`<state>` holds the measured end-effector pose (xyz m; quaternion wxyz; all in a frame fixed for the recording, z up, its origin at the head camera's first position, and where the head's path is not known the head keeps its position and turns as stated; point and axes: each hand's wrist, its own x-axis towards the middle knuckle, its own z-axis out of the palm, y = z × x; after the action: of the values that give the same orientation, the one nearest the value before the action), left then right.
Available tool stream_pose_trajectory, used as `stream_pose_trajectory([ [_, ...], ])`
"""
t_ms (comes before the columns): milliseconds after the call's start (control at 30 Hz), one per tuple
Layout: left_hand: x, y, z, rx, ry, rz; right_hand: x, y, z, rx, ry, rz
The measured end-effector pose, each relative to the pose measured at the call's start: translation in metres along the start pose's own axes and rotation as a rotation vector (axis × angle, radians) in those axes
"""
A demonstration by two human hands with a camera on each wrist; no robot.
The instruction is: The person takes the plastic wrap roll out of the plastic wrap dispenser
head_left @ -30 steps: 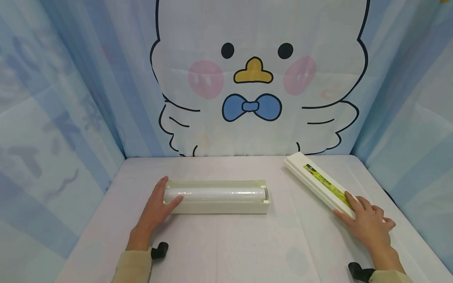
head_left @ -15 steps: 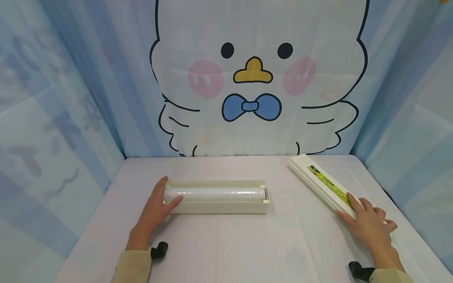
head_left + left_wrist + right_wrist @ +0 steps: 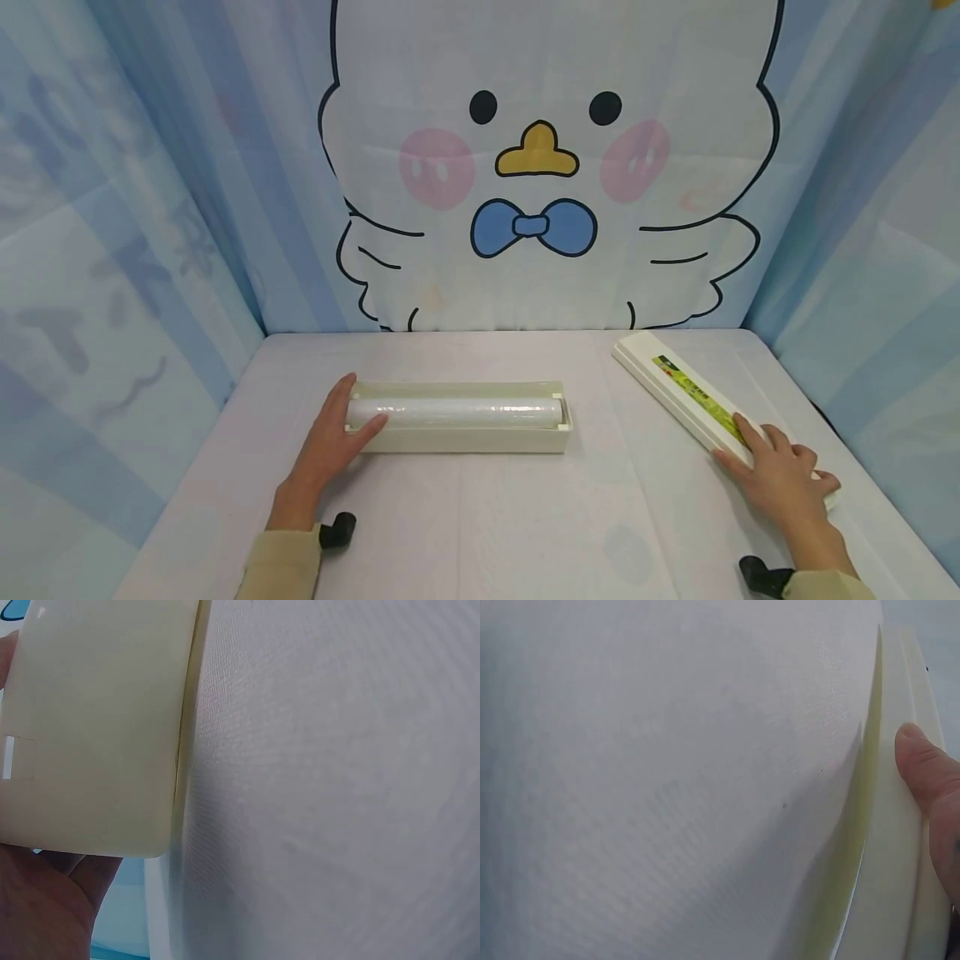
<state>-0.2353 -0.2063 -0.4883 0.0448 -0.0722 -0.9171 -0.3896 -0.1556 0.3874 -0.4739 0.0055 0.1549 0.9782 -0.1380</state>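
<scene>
A cream-coloured box (image 3: 465, 441) lies lengthwise on the table, its top uncovered. Inside it sits a glossy, whitish roll of cling film (image 3: 465, 412). My left hand (image 3: 327, 437) grips the box's left end, with the thumb over the near edge and the fingers at the far side. At the right, my right hand (image 3: 787, 479) holds the near end of a long cream lid (image 3: 637, 351) with a green-and-yellow label (image 3: 697, 396). The lid slants away to the back left. In the right wrist view the thumb (image 3: 922, 761) presses the lid's side, and a shadow shows beside its lower edge.
A white cloth covers the table (image 3: 525, 517). Blue-and-white curtains (image 3: 112, 333) stand at both sides, and a backdrop (image 3: 540, 275) with a cartoon bird rises behind the back edge. Black wrist mounts (image 3: 339, 531) stick out at both sleeves.
The lid has shifted slightly to the right and its far end has come a little lower in view, with the right hand still on it. The left hand and the box have stayed put.
</scene>
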Motion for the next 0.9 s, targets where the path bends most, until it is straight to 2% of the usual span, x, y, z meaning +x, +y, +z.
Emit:
stream_pose_trajectory([
  [400, -0.0006, 0.0007, -0.0002, 0.0, 0.0, -0.001, 0.0032, 0.0019, 0.0015, -0.018, -0.014, 0.006],
  [900, -0.0003, -0.0008, 0.0002, -0.013, -0.008, -0.021, 0.0055, 0.0011, -0.0005, -0.008, -0.095, 0.037],
])
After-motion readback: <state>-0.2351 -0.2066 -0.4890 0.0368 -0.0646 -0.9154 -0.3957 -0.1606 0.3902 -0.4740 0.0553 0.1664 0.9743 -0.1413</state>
